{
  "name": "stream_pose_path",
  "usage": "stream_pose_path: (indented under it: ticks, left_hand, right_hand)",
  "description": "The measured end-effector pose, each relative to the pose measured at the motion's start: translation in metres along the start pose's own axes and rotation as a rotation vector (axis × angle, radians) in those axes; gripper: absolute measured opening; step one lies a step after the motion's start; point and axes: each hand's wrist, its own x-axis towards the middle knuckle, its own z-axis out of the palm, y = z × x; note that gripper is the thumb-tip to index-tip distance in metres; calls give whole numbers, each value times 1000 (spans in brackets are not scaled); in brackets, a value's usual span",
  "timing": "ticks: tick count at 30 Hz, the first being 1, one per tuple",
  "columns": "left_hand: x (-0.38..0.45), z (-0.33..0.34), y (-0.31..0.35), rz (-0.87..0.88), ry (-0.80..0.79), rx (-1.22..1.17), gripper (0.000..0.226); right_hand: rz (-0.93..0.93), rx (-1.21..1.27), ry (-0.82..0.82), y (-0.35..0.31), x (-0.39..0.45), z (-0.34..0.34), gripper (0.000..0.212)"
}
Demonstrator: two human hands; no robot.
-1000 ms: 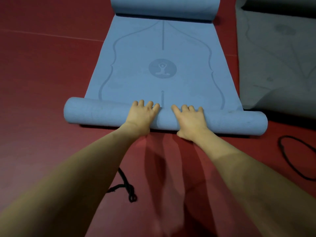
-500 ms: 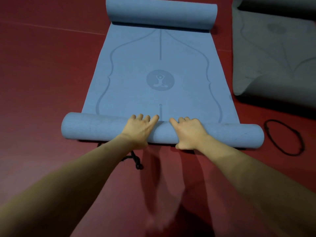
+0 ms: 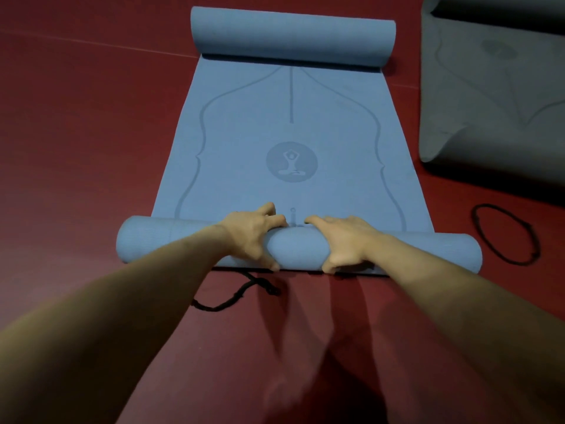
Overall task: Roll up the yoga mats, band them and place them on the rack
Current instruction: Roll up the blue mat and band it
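Note:
A blue yoga mat (image 3: 290, 123) lies on the red floor, its near end wound into a thick roll (image 3: 171, 244) and its far end curled into a second roll (image 3: 290, 35). My left hand (image 3: 250, 234) and my right hand (image 3: 345, 243) both wrap over the middle of the near roll, fingers on top and thumbs at its near side. A black band (image 3: 238, 293) lies on the floor just in front of the roll, partly under it. Another black band (image 3: 504, 234) forms a loop to the right of the roll's end.
A grey yoga mat (image 3: 495, 96) lies flat at the right, its near corner curled up. The red floor (image 3: 91, 133) spreads around both mats. No rack is in view.
The near roll has grown thicker and moved farther up the mat toward the round figure. My hands shifted from flat on top to curled around it. The camera moved forward.

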Motion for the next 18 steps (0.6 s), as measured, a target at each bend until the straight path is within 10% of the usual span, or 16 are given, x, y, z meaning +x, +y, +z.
stream_pose_path:
  ticks: [11, 18]
  left_hand:
    - [29, -23, -21, -129, 37, -134, 52]
    - [39, 1, -7, -296, 622, 140, 31]
  right_hand:
    - [-38, -133, 387, 3, 10, 13, 76]
    - [124, -149, 435, 4, 36, 4, 84]
